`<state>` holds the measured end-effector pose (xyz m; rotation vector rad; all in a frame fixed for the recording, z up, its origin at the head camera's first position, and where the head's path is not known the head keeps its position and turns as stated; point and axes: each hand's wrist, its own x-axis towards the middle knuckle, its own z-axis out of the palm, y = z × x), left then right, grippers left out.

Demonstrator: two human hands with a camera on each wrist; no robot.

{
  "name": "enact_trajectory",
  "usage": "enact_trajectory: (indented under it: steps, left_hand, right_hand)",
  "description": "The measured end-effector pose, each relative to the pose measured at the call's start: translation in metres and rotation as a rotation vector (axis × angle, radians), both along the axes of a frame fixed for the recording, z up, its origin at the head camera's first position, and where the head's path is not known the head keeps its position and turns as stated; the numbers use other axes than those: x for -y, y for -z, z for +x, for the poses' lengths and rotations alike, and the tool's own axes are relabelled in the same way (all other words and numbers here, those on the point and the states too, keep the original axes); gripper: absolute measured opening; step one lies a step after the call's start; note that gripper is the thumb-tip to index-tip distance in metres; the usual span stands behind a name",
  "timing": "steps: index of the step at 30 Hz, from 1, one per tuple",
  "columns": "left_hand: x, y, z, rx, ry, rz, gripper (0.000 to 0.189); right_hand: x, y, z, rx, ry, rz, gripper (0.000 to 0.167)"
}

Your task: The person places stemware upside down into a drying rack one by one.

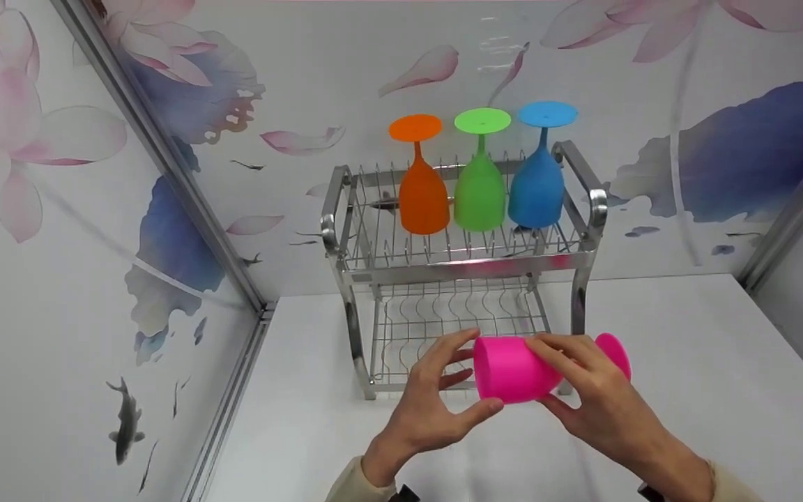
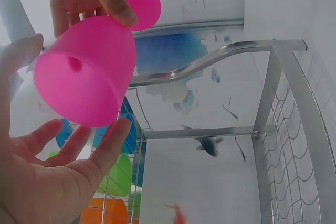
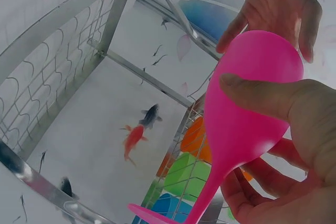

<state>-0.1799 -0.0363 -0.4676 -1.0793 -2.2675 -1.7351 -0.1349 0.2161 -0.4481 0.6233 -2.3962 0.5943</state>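
A pink plastic goblet [image 1: 516, 369] lies sideways in the air in front of the rack, its mouth toward the left. My right hand [image 1: 600, 390] grips its bowl near the stem, thumb on one side and fingers on the other, as the right wrist view shows. Around the rim, my left hand [image 1: 433, 401] is spread with thumb and fingers apart; whether its fingertips touch the rim I cannot tell. Orange [image 1: 424, 199], green [image 1: 480, 192] and blue [image 1: 537, 187] goblets stand upside down on the upper tier of a metal dish rack [image 1: 471, 268].
Behind the pink goblet, the rack's lower wire tier [image 1: 443, 314] sits close to both hands. The rack stands on a white table [image 1: 680, 348]. Panels with flower and fish prints [image 1: 185, 174] enclose the back and sides.
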Motion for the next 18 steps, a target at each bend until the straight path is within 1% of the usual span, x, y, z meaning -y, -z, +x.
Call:
enact_trajectory:
  steps: [5,12,15,18]
  left_hand:
    - [-0.0015,0.0010,0.0002,-0.010,0.009,0.003,0.075]
    - [-0.0017,-0.0001,-0.0006,-0.020,0.009,0.010,0.071]
    - [-0.0015,-0.0001,-0.0007,-0.002,-0.008,0.016,0.070]
    - [-0.0001,0.0012,-0.0012,0.032,-0.024,0.027,0.068]
  right_hand:
    - [0.0021,0.0000,0.0018,0.011,0.001,0.009,0.105]
    - [0.0030,-0.0001,0.0037,-0.011,0.003,0.036,0.109]
    - [0.0021,-0.0006,0.0048,-0.015,-0.003,0.032,0.108]
    - [-0.0004,0.0007,0.0068,-0.048,-0.022,0.018,0.105]
